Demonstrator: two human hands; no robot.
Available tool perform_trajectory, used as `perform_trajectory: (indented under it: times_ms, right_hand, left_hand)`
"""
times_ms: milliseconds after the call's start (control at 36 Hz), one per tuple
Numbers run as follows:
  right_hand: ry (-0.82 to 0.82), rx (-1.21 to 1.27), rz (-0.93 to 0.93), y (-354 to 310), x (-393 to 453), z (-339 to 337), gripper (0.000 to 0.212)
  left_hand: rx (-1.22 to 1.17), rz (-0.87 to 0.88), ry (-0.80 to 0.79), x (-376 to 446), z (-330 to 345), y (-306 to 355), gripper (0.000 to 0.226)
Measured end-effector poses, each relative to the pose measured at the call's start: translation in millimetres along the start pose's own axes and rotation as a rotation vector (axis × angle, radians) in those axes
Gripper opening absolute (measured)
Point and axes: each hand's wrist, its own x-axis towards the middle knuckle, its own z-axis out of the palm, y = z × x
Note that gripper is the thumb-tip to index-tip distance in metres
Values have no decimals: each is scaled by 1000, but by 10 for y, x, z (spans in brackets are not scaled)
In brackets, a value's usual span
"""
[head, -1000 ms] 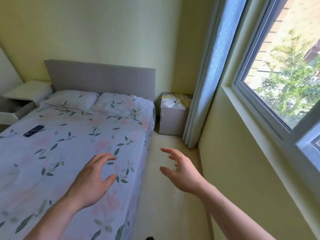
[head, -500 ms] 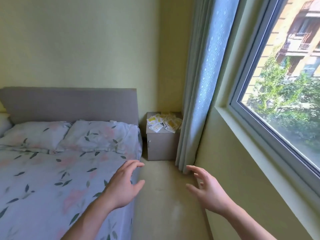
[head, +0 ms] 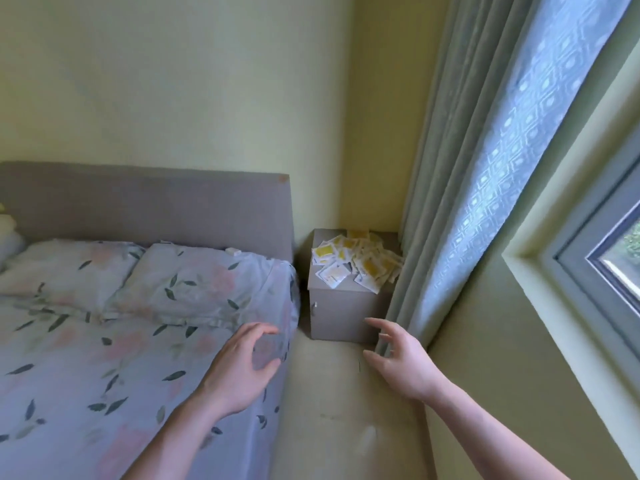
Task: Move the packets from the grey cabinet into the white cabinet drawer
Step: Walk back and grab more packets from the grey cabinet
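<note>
Packets [head: 353, 263] lying heaped atop grey cabinet [head: 341, 315]; left hand [head: 244, 368] and right hand [head: 401, 363] hovering nearby, fingers spread, holding nothing.

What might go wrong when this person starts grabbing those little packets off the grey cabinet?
The packets lie in a loose heap, some hanging over the grey cabinet top's edge near the curtain, so a hasty scoop could knock some to the floor. Both the left hand and right hand are empty, and one load probably won't take the whole heap.
</note>
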Motion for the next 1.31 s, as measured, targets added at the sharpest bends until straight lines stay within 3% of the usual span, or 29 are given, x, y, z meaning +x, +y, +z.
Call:
perform_trajectory:
  times_ms: [250,556,750,972,1139,1306]
  right_hand:
    - [-28,-82,50,41,1496,134,62]
    - [49,-10,296,519,2753,-100,62]
    - [55,67,447,1103,3855,-327,69]
    - [-21,5,551,1809,5096,-475,71]
    - [50,-3,576,2082,5842,-402,37]
    - [56,-28,637,2646,6344,-12,64]
  left_hand:
    - [36,-77,-47,1468,-171,-457,43]
    - [70,-73,-298,3544,121,-398,45]
    - [8,-149,-339,4696,638,-359,44]
    - [-37,-363,-394,5574,1295,-578,46]
    - [-36,-473,-408,6058,1746,-950,51]
    - [4,-513,-410,6522,2313,-1408,51]
